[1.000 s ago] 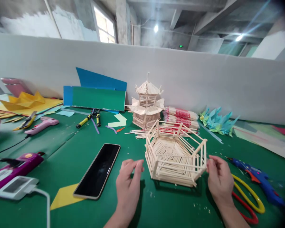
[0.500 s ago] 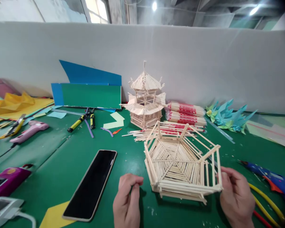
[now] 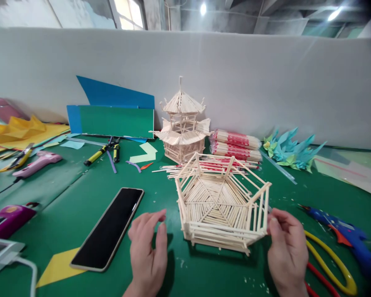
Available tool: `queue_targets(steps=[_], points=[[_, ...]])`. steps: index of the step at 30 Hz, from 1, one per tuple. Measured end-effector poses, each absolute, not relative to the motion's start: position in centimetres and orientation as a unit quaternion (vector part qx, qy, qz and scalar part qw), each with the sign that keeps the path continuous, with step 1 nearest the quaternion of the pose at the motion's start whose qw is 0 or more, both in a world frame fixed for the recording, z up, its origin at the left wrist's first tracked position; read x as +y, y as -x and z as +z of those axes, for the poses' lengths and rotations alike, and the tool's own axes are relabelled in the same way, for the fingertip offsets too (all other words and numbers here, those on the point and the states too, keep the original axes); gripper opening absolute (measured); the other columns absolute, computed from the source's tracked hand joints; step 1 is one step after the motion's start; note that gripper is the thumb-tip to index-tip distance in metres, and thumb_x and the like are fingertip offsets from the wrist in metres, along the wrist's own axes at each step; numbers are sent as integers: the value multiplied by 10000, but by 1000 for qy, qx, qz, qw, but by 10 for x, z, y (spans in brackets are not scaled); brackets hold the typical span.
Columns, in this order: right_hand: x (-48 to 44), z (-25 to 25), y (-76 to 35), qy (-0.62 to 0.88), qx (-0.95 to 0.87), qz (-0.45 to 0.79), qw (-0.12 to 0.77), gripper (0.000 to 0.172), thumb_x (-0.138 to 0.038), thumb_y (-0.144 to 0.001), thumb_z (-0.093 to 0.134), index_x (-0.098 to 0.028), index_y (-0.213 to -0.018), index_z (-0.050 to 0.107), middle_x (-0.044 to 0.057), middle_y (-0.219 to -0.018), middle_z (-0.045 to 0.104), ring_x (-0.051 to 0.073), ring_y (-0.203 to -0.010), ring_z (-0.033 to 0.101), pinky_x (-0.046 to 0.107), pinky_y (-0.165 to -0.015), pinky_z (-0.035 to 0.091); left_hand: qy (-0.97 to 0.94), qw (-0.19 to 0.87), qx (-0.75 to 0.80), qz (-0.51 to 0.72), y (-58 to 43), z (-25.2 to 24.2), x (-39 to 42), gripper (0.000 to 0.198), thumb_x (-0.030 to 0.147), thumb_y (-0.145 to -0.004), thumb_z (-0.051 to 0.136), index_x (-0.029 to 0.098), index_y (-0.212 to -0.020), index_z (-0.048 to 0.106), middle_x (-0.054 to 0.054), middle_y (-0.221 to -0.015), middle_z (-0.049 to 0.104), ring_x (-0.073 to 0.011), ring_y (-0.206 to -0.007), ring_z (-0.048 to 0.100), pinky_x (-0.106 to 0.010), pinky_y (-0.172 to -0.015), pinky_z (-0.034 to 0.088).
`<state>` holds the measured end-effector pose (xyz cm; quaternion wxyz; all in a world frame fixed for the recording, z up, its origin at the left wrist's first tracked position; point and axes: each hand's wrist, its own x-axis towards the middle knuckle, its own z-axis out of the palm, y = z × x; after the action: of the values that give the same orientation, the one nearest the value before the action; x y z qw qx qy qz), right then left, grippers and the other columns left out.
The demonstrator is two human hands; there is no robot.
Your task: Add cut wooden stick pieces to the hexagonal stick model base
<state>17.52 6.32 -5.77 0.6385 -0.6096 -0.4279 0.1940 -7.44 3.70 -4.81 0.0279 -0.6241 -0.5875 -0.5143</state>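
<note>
A six-sided frame of thin wooden sticks (image 3: 215,204), with a floor of sticks laid in wedges and an open railing, sits in front of me. My right hand (image 3: 287,249) pinches its right corner; some fingertips are hidden behind the posts. To the left of the frame, my left hand (image 3: 148,247) hovers over the table, empty, with thumb and forefinger apart. Behind the frame stands a tiered stick pagoda (image 3: 181,138) with a pointed roof. Loose sticks (image 3: 163,170) lie between the two.
A phone (image 3: 108,231) lies left of my left hand. Bundled sticks (image 3: 236,144) and blue folded paper (image 3: 292,148) are at the back. Pliers with yellow-and-black handles (image 3: 95,156) lie farther left. At right are a blue glue gun (image 3: 336,225) and yellow-handled tool (image 3: 343,270).
My left hand's thumb and forefinger have spread apart, and the hand sits farther from the frame. The whole view has shifted slightly; my right hand remains at the frame's right corner.
</note>
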Motion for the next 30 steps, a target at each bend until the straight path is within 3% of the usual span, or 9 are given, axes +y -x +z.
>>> queue_targets(steps=[4,12,20,30], points=[[62,-53,-173,573,-376,250,684,283,-382,-763,565,-219,-990,516,37,-921,527,188,-834,513,323,-737,390,625,147,-608,-468,77,-47,45,198,163,-817,434,196,-969,556,-75,-795,600,-237,-809,519,-397,-769,349],[62,-59,-176,558,-415,276,664,293,-376,-805,515,-207,-1044,490,59,-993,500,200,-906,496,344,-799,382,580,172,-661,-443,75,-50,53,195,238,-827,423,184,-903,595,-71,-737,606,-245,-779,527,-390,-750,351],[74,-66,-179,552,-436,275,656,327,-420,-792,506,-187,-1021,501,72,-970,539,205,-880,534,353,-769,421,584,112,-657,-464,67,-51,52,245,256,-863,369,187,-868,604,-66,-768,634,-228,-804,549,-382,-760,362],[87,-81,-185,570,-467,228,636,387,-469,-772,500,-168,-1014,526,81,-965,577,207,-882,536,380,-804,413,587,-69,-612,-525,66,-55,44,287,337,-877,368,174,-949,593,-70,-888,624,-195,-840,576,-327,-776,439]])
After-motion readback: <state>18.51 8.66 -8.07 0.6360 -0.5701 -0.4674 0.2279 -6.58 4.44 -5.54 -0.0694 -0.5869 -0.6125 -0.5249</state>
